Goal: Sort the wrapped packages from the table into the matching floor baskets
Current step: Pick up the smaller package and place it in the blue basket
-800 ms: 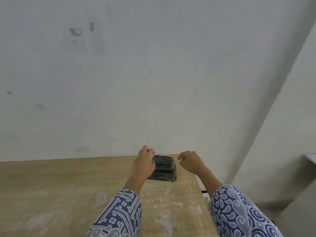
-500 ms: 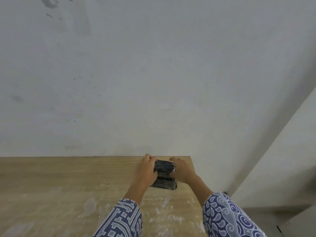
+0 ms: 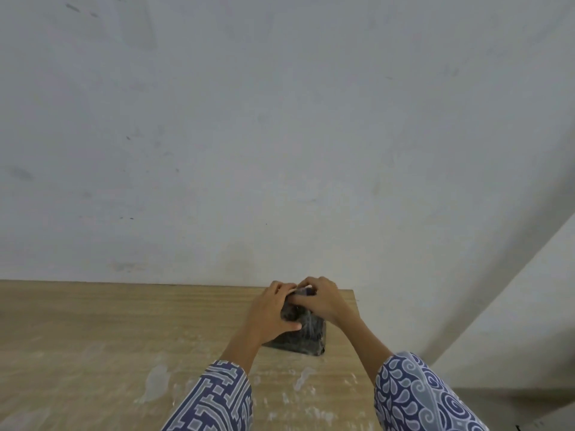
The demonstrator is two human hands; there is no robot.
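Two dark wrapped packages lie stacked near the far right corner of the wooden table (image 3: 93, 331). The lower package (image 3: 298, 342) rests flat on the wood. The upper package (image 3: 306, 318) is tilted, its far end raised. My left hand (image 3: 269, 312) grips the upper package from the left side, thumb along its near edge. My right hand (image 3: 320, 298) closes over its top and far end from the right. Both hands cover most of the upper package. No floor baskets are in view.
A plain grey wall (image 3: 280, 135) stands directly behind the table. The table's right edge (image 3: 362, 346) runs just beside the packages, with a white wall face (image 3: 513, 306) beyond it. Pale smears mark the near tabletop.
My right hand came in from the right and closed over the top package, joining my left hand. The upper package tipped up off the lower one. The view swung down and left.
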